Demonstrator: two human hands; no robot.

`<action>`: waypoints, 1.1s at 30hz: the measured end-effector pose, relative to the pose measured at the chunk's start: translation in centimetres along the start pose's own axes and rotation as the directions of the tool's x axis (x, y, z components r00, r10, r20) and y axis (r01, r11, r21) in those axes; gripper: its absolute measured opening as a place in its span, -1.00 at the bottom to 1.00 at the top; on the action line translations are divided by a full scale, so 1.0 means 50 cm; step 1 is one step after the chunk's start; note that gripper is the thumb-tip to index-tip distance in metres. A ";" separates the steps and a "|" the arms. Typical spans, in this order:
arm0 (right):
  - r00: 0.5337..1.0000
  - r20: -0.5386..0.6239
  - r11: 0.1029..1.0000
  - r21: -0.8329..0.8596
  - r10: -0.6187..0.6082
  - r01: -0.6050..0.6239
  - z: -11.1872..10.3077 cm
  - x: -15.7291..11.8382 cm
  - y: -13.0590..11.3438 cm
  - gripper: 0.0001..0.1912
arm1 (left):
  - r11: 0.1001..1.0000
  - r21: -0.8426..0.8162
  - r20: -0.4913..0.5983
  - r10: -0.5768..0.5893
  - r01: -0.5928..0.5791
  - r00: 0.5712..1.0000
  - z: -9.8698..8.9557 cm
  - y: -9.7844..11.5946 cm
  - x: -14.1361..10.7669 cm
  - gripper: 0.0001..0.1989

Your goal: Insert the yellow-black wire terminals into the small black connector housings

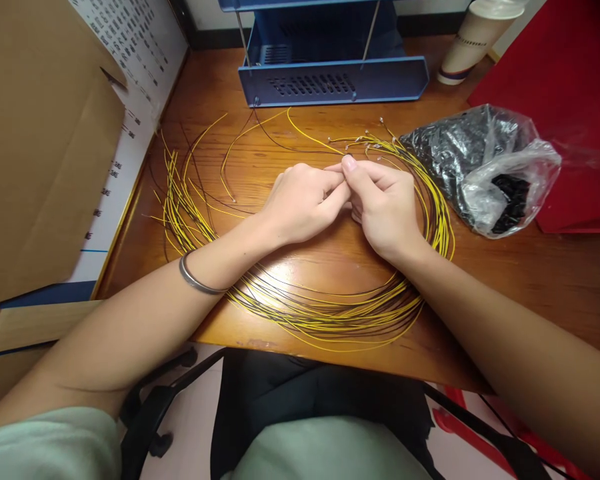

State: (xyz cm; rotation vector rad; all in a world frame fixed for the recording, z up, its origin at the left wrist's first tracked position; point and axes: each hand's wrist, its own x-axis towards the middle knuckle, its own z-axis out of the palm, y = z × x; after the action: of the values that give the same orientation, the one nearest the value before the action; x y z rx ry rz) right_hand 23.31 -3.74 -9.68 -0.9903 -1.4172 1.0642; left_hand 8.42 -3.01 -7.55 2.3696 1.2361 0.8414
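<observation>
My left hand and my right hand meet above the table, fingertips pressed together. A thin yellow wire runs from the back into their pinch, with a dark brown wire close beside it. Fingers cover the wire's end, and a tiny dark piece shows at the right thumb tip. Around and under my forearms lies a large loose coil of yellow and dark wires. At the coil's upper right, several wire ends carry small shiny metal tips. More loose ends fan out on the left.
A clear plastic bag of small black pieces sits right of the coil. Behind stand a blue tray rack and a paper cup. A red object rises at right; a cardboard box borders the wooden table at left.
</observation>
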 end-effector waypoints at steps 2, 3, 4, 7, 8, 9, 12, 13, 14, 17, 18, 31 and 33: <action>1.000 0.001 1.000 0.021 -0.003 0.003 0.000 0.000 -0.002 -0.51 | 1.000 0.001 0.010 0.000 0.000 1.000 0.000 -0.001 0.000 -0.57; 1.000 0.001 1.000 0.031 -0.002 0.002 0.000 0.000 -0.004 -0.52 | 1.000 0.002 0.014 0.001 -0.001 1.000 0.000 -0.001 0.000 -0.57; 1.000 -0.002 0.999 0.037 0.002 -0.002 0.000 0.000 -0.005 -0.53 | 1.000 0.004 0.017 0.002 -0.002 1.000 0.000 -0.001 0.001 -0.57; 1.000 -0.012 0.999 0.049 0.015 -0.014 0.000 -0.001 -0.009 -0.52 | 1.000 0.001 0.013 0.000 0.000 1.000 -0.001 0.000 0.001 -0.56; 1.000 -0.016 0.998 0.052 0.019 -0.018 0.001 -0.001 -0.010 -0.51 | 1.000 -0.003 0.012 -0.005 0.005 1.000 -0.002 0.000 0.002 -0.56; 0.999 -0.021 0.998 0.053 0.025 -0.023 0.001 -0.001 -0.010 -0.51 | 1.000 -0.007 0.014 -0.009 0.009 1.000 -0.004 0.001 0.002 -0.56; 0.997 -0.043 0.998 0.039 0.058 -0.057 0.002 -0.002 -0.011 -0.48 | 1.000 -0.018 0.029 -0.018 0.019 0.999 -0.007 0.003 0.003 -0.53; 0.996 -0.050 0.997 0.031 0.068 -0.067 0.002 -0.002 -0.011 -0.48 | 1.000 -0.024 0.034 -0.018 0.019 0.999 -0.007 0.002 0.002 -0.52; 0.996 -0.055 0.997 0.023 0.075 -0.073 0.003 -0.002 -0.012 -0.48 | 0.999 -0.030 0.037 -0.017 0.018 0.999 -0.007 0.001 0.002 -0.50; 0.996 -0.050 0.998 0.012 0.070 -0.069 0.003 -0.003 -0.016 -0.48 | 0.999 -0.048 0.038 -0.007 0.008 0.999 -0.005 -0.004 0.001 -0.49; 0.997 -0.046 0.998 0.013 0.064 -0.063 0.003 -0.003 -0.017 -0.48 | 0.999 -0.049 0.031 -0.002 0.003 1.000 -0.004 -0.006 0.000 -0.49; 0.993 -0.090 0.995 0.078 0.076 -0.069 0.000 0.001 -0.001 -0.44 | 0.997 -0.067 0.055 -0.034 0.037 0.998 -0.010 0.003 0.002 -0.48; 0.994 -0.087 0.996 0.066 0.068 -0.062 0.000 0.000 -0.002 -0.49 | 0.996 -0.077 0.060 -0.031 0.035 0.998 -0.009 0.000 0.001 -0.49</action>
State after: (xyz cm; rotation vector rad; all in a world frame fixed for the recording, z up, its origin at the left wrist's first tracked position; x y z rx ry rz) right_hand 23.28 -3.77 -9.60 -1.0310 -1.2793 1.0929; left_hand 8.15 -2.96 -7.20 2.2894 1.1943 0.7893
